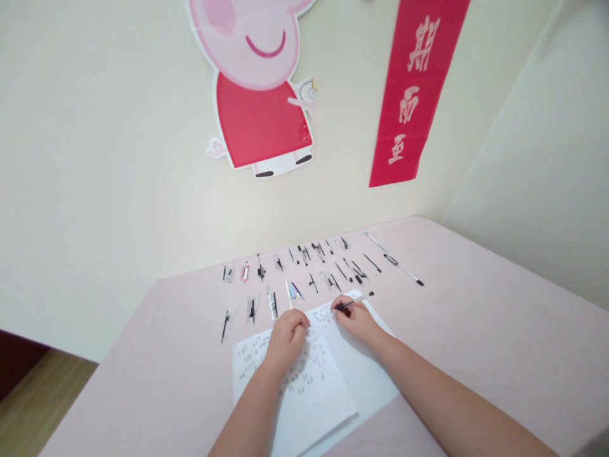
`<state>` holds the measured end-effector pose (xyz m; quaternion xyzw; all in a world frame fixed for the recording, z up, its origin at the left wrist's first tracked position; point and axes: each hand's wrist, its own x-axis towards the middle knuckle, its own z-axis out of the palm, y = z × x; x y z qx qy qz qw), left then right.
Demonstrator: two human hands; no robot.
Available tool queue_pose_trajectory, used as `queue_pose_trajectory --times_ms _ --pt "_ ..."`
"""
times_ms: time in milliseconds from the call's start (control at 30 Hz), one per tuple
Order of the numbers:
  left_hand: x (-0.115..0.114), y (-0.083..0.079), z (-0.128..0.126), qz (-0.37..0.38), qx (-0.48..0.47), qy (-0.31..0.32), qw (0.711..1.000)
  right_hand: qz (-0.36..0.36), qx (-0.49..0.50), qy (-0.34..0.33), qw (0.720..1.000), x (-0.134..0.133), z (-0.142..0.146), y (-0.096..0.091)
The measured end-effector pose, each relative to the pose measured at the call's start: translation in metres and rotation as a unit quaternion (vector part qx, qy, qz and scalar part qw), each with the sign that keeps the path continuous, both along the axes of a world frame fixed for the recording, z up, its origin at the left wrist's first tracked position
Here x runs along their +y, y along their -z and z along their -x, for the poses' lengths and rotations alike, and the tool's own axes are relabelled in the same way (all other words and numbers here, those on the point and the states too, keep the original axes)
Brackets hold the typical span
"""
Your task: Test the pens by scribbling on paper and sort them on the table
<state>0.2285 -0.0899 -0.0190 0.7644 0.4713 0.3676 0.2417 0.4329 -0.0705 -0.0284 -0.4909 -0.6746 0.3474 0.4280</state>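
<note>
My right hand [356,320] is closed around a pen [353,301], its tip down by the upper part of a white sheet [368,362]. Small handwritten marks are on that sheet near the pen. My left hand [288,338] rests in a loose fist on the written page [328,387] to the left, which is covered in rows of handwriting. The fingertips of the left hand are tucked under and partly hidden. A small black pen cap [372,294] lies just past the top of the sheet.
Several pens, caps and refills lie in rows across the pink tabletop [157,368] beyond the paper, among them a white pen [288,294] and a long black-tipped pen [406,271]. The wall behind carries a pink pig cutout [261,120] and a red banner [412,95].
</note>
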Motion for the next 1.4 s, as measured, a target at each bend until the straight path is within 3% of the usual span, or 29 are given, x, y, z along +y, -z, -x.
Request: queue_pose_trajectory --times_ms 100,200,533,633,733,967,1200,1400 --pt "0.001 0.001 0.0 -0.003 0.014 -0.023 1.0 -0.02 0.044 0.061 0.997 0.0 -0.003 -0.004" --pt "0.003 0.004 0.001 -0.003 0.023 -0.039 0.999 0.018 0.094 0.106 0.99 0.001 -0.008 -0.006" --pt "0.003 0.005 0.001 -0.005 0.027 -0.048 0.998 -0.003 0.132 0.139 0.982 0.012 -0.015 0.014" --pt "0.003 0.006 0.001 -0.005 0.023 -0.048 0.999 -0.009 0.088 0.149 0.985 0.017 -0.015 0.021" --pt "0.003 0.006 0.001 0.015 0.011 -0.058 0.998 -0.012 -0.026 0.136 0.99 0.018 -0.014 0.022" --pt "0.001 0.008 0.001 0.087 -0.025 -0.062 0.994 -0.042 -0.214 0.126 0.968 0.01 -0.006 0.014" --pt "0.001 0.009 0.001 0.081 0.002 -0.042 0.996 -0.059 -0.237 0.106 0.964 0.007 -0.006 0.014" --pt "-0.001 0.004 -0.001 0.042 0.007 -0.037 0.998 -0.081 -0.169 0.048 0.981 0.002 -0.003 0.005"
